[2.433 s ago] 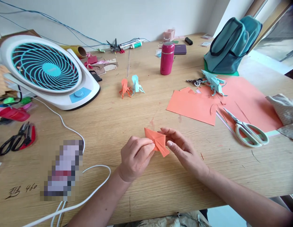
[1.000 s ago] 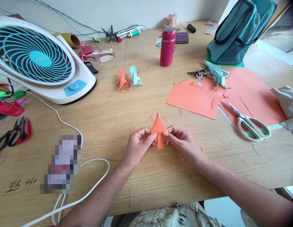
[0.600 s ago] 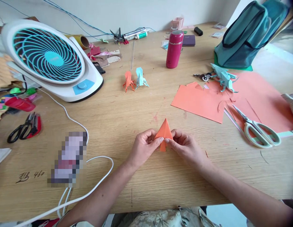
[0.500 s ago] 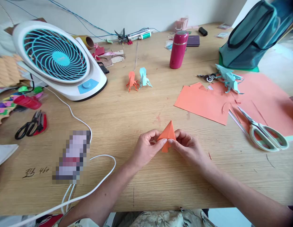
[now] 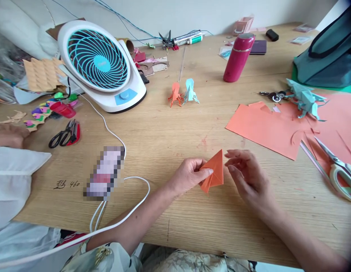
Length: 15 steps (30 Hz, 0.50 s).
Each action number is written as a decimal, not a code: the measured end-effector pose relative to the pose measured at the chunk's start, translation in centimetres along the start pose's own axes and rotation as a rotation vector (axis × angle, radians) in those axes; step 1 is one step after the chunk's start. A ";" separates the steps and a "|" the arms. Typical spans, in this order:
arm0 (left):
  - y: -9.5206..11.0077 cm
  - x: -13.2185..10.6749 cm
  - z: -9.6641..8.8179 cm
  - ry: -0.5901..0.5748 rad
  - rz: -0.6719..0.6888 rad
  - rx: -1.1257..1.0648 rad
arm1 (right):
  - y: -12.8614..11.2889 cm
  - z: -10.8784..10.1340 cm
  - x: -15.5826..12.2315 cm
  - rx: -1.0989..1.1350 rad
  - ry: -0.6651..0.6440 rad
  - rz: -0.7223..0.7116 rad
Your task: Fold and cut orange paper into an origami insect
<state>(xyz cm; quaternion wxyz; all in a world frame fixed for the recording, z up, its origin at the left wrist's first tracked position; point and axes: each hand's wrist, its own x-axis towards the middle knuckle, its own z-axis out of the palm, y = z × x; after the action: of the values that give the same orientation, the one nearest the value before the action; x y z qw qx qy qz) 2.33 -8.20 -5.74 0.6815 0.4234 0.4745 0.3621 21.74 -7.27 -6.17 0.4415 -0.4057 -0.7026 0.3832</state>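
Between thumb and fingers my left hand point(image 5: 191, 174) pinches a folded piece of orange paper point(image 5: 216, 170), its pointed tip up and pleats fanning out below the thumb. Just to the right of the paper is my right hand point(image 5: 250, 181), fingers curved and apart, not touching it. Beyond my hands stand an orange origami figure point(image 5: 174, 94) and a light blue origami figure point(image 5: 190, 91), side by side. A larger blue origami figure point(image 5: 307, 99) rests on orange paper sheets point(image 5: 266, 130) at the right.
White-handled scissors point(image 5: 341, 172) lie at the right edge. A magenta bottle point(image 5: 238, 60) and teal bag point(image 5: 328, 56) stand behind. To the left are a fan point(image 5: 100, 64), black scissors point(image 5: 62, 136), a blurred phone point(image 5: 104, 173) with a white cable point(image 5: 147, 189), and another person's white sleeve point(image 5: 17, 177).
My right hand has let go of the orange paper and moved to its right. The paper is turned and its lower part spread wider in my left hand. The view has swung left.
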 end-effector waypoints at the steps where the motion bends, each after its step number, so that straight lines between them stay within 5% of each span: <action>1: 0.0 -0.1 0.0 -0.024 -0.030 -0.017 | 0.0 -0.2 0.1 -0.107 -0.015 -0.099; 4: 0.2 -0.3 0.1 -0.096 -0.075 -0.087 | 0.0 -0.7 0.5 -0.298 -0.146 -0.300; 8: 0.2 -0.4 -0.2 -0.178 -0.085 -0.130 | -0.1 -0.8 0.6 -0.268 -0.225 -0.352; 15: 0.4 -0.3 -1.2 -0.058 0.086 -0.052 | 0.3 -0.5 -0.2 -0.144 -0.112 0.110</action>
<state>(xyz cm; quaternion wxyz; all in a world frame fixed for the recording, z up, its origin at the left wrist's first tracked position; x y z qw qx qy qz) 1.06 -8.00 -5.53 0.6896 0.4357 0.4265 0.3908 22.28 -7.21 -6.35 0.3499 -0.4522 -0.7285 0.3774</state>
